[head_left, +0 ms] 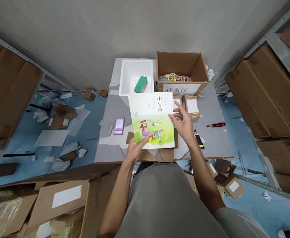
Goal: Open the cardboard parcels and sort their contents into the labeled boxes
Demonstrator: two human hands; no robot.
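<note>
A picture book with a white and green cover is held up over the near side of the table. On its cover are a seated figure in a red hat and a grey wolf. My left hand grips the lower left corner, thumb on the front. At the right edge, my right hand has its thumb on the cover and its other fingers at the edge, partly hidden. Behind the book lies an opened cardboard package, mostly covered.
A white bin holds a green box. Beside it stands a labelled carton with colourful items inside. Small boxes, a yellow-black cutter, a red-black cutter and a phone lie on the table. Cartons surround me.
</note>
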